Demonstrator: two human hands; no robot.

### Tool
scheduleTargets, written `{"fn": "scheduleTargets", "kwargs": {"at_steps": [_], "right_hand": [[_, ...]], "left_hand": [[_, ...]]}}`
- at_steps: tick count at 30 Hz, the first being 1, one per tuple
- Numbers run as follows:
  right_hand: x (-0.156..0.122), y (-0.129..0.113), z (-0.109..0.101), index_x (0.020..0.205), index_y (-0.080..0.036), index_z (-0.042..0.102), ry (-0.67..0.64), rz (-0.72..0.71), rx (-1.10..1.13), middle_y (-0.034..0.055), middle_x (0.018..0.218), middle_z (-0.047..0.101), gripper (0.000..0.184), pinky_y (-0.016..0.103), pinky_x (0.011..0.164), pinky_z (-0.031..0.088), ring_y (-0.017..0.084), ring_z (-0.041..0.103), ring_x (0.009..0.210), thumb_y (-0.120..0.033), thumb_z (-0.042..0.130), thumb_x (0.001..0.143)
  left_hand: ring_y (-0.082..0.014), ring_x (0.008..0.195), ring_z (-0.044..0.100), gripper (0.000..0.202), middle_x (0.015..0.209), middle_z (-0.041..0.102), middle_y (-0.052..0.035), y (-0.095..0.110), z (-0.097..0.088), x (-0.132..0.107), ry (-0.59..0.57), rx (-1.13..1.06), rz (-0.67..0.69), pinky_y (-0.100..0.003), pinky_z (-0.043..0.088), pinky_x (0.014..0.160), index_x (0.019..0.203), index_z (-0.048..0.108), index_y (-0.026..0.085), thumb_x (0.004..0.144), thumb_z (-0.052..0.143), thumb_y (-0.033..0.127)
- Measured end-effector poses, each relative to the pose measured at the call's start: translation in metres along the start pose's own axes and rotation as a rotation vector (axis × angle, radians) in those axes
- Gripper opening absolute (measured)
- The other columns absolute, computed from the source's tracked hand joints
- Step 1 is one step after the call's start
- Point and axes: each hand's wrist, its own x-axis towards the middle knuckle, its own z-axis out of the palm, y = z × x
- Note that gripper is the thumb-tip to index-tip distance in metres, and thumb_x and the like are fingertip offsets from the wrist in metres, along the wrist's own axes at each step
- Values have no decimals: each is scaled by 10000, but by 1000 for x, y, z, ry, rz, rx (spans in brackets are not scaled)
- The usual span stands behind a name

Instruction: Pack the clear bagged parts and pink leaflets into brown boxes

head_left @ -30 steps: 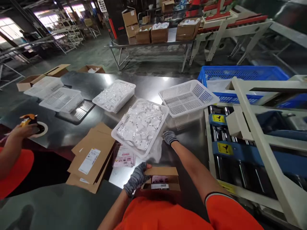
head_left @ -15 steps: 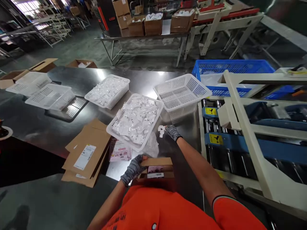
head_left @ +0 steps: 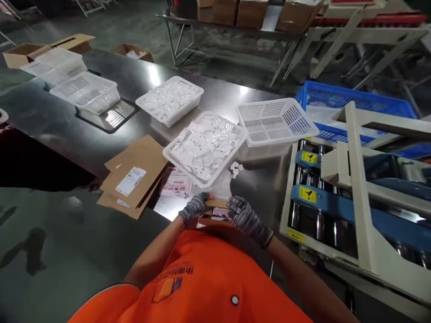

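- left grip (head_left: 195, 207): closed on the far edge of the small carton (head_left: 215, 203)
- right grip (head_left: 247, 220): fingers spread on the carton; I can't tell if it's clamped
- pink printed card (head_left: 220, 214): inside the carton
- white perforated basket (head_left: 205, 148) of bagged white parts: just beyond the carton
- folded cardboard sheets (head_left: 134, 175): left of the carton
- pink leaflet (head_left: 175, 181): between those sheets and the carton
- steel desk (head_left: 269, 168): under it all
- roller conveyor (head_left: 323, 215): right of the carton

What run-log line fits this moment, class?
left hand: on small cardboard box | right hand: on same box | nearby: white basket of bagged items
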Motion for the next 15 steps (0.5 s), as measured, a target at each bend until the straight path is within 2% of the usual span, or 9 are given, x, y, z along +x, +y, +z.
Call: {"fn": "scheduleTargets", "kwargs": {"at_steps": [3,6,7,9,11,12,13,15], "right_hand": [[6,5,5,1114,-288,926,-43,-9,-76,102,1310,977,252,559,1295,746,333,902,1341,-91,770,1133],[0,19,-6,1190,-270,948,-92,15,-69,148,1451,963,125,603,1304,742,375,882,1430,-228,844,1137],[-6,23,-10,1233,-253,959,-102,44,-42,172,1480,957,144,612,1287,752,390,883,1447,-281,851,1143],[-18,29,-17,1412,-190,964,-127,128,11,245,1570,925,368,644,1253,771,445,881,1489,-412,893,1127],[-27,27,-19,1642,-111,892,-207,223,30,330,1694,854,720,711,1282,750,521,848,1559,-531,970,1063],[-29,23,-17,1713,-91,853,-267,267,30,355,1733,823,834,741,1313,726,548,830,1586,-555,998,1035],[-29,18,-15,1741,-92,840,-330,315,33,361,1751,810,866,760,1346,698,560,819,1603,-546,1011,1024],[-25,6,-10,1731,-143,863,-427,409,58,331,1746,826,773,754,1395,658,542,818,1613,-459,997,1039]], "left_hand": [[-358,1272,951,284,1156,992,-103,2,0,2,-22,-14,6,-543,762,1295,1069,949,193,831,1082,113],[-358,1345,927,255,1193,987,-90,3,0,4,-26,-25,20,-544,703,1377,1036,936,214,840,1095,171],[-352,1348,923,256,1204,985,-85,3,0,5,-30,-30,20,-546,697,1383,1031,932,220,840,1099,187],[-342,1332,919,286,1237,982,-89,2,2,5,-42,-43,14,-543,699,1372,1057,930,219,832,1105,194],[-348,1360,909,386,1311,981,-109,1,1,4,-58,-58,14,-530,694,1372,1143,940,206,805,1127,195],[-359,1383,903,466,1354,979,-126,0,-1,2,-67,-63,17,-528,690,1374,1198,943,196,781,1151,205],[-374,1398,901,547,1391,977,-141,-1,-4,0,-80,-64,21,-529,693,1366,1249,944,187,756,1179,227],[-407,1438,896,619,1471,967,-175,-7,-13,-8,-121,-84,42,-544,701,1350,1325,947,179,774,1198,305]]}}
